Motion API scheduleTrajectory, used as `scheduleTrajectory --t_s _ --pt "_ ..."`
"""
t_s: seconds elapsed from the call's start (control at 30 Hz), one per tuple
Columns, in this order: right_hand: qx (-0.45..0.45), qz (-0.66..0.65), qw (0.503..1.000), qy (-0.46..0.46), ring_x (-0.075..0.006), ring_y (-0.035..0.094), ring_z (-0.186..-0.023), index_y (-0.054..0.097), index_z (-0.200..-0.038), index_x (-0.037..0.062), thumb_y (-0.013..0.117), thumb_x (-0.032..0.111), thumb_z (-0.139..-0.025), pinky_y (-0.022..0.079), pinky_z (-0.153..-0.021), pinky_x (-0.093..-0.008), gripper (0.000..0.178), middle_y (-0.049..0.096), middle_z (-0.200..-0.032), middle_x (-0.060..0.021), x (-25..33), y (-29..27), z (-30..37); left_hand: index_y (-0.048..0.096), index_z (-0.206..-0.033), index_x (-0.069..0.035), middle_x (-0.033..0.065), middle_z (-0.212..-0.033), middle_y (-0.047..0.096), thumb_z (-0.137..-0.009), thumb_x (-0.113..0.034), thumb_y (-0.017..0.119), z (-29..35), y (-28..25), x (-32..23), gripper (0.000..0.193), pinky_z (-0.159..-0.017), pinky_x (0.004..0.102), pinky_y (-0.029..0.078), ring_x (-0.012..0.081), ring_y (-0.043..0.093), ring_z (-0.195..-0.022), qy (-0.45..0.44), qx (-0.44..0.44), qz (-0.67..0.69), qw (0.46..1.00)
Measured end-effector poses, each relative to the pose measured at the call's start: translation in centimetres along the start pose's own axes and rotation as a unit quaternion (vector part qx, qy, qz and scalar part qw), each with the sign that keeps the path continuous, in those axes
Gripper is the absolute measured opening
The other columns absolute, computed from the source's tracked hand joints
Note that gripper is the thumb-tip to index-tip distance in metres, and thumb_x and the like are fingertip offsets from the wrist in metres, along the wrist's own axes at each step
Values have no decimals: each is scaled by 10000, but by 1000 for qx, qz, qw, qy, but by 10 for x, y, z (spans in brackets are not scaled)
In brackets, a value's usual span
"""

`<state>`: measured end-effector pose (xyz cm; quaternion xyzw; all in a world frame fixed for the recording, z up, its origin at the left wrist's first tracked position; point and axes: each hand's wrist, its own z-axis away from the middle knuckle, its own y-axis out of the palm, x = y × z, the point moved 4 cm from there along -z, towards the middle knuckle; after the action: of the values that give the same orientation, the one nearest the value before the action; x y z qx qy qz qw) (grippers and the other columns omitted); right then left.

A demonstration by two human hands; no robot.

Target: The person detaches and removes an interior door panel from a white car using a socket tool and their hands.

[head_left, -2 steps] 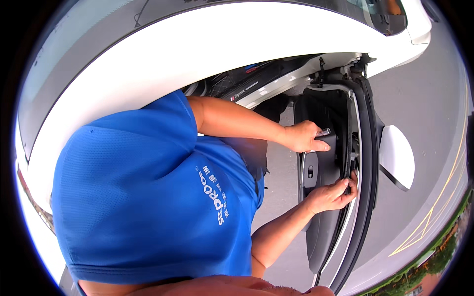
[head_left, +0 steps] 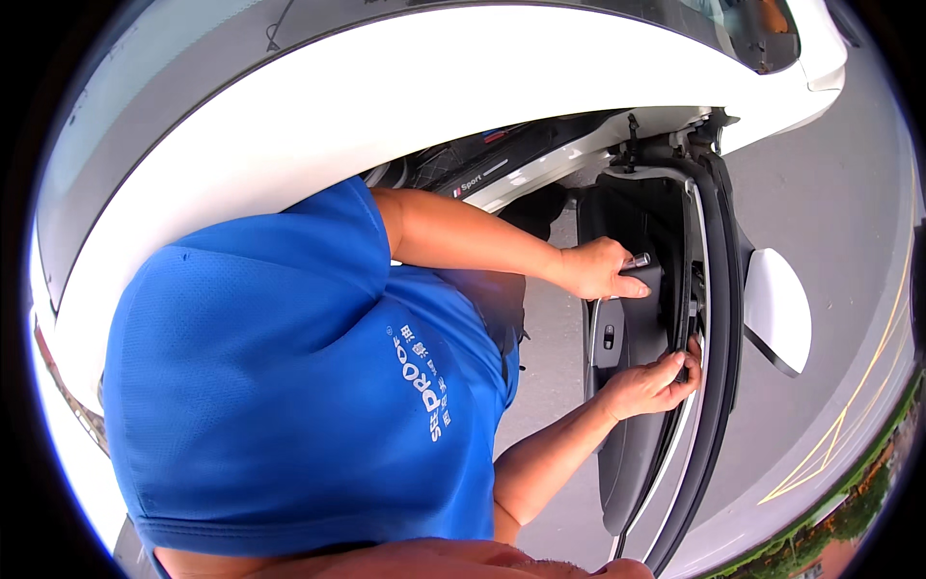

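Observation:
In the head view, an opened white car door stands to my right, its black inner trim panel (head_left: 632, 454) facing me. My left hand (head_left: 596, 270) is closed, thumb stretched out, beside the grey armrest. From its curled fingers sticks the end of a short shiny silver cylinder (head_left: 637, 261); its kind is not clear. Farther down the door, my right hand (head_left: 656, 388) pinches a black strip (head_left: 683, 328) at the panel's upper edge. Some of its fingertips are hidden in the gap there. A switch (head_left: 609, 336) sits on the armrest between the two hands.
The white car body (head_left: 540, 58) curves across the top, with its door sill (head_left: 511, 172) showing in the opening. A white side mirror (head_left: 779, 311) juts out beyond the door. Grey pavement (head_left: 820, 183) with yellow lines lies outside.

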<state>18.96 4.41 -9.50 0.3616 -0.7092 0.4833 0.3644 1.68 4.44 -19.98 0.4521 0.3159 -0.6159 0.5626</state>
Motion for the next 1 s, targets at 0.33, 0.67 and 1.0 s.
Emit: scheduleTrajectory --t_s 0.33,0.67,1.0 --pt "1 -7 999 54 -159 577 -978 551 -1055 -44 524 110 -996 461 -765 -258 168 625 -1198 -133 -8 -8 -6 651 -1264 -66 174 -933 663 -986 -436 578 -22 -26 -26 468 -742 413 564 295 691 -753 110 -25 -191 975" --pt "66 -12 998 -5 -276 557 -1184 564 -1070 -41 513 94 -987 420 -1018 -381 167 606 -1245 -178 7 3 12 578 -992 -41 55 -769 631 -1020 -372 514 -13 -12 -15 338 -523 289 556 144 657 -606 26 102 98 990" --pt "85 65 993 -54 -335 565 -1181 504 -1112 -67 487 201 -1051 436 -1026 -433 275 581 -1259 -233 15 6 12 562 -1119 -30 57 -718 591 -1022 -396 524 -13 -5 -12 381 -537 319 614 133 645 -637 85 19 118 989"
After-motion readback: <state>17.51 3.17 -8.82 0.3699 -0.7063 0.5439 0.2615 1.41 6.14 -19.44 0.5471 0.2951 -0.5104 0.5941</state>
